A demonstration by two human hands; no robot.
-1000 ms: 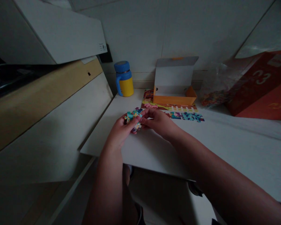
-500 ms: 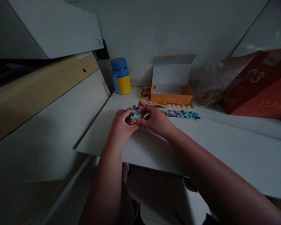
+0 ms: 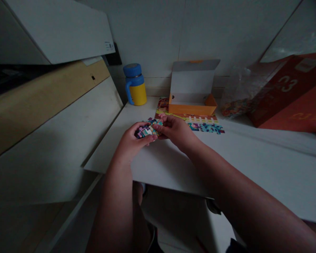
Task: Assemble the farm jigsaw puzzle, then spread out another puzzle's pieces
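Observation:
Several jigsaw puzzle pieces (image 3: pixel 146 130), purple, white and teal, are held together between my hands above the table. My left hand (image 3: pixel 133 139) is closed around their left side, thumb along the near edge. With thumb and fingers, my right hand (image 3: pixel 173 130) pinches a piece at the right end of the bunch. Behind and right of my hands, a joined strip of puzzle pieces (image 3: pixel 209 128) lies on the white table (image 3: pixel 163 161). Past it lies a colourful farm picture (image 3: pixel 162 105), partly covered by an orange box. My fingers hide some of the held pieces.
The orange box (image 3: pixel 192 109) stands with its lid raised against the wall. A blue and yellow mug (image 3: pixel 137 92) is at the back left. To the right, a clear bag of pieces (image 3: pixel 234 105) leans near a red box (image 3: pixel 292 95). A white panel (image 3: pixel 55 133) borders the left side.
My left hand has shifted slightly left and opened up around the bunch, so more of the puzzle pieces show. My right thumb now rests on top of them.

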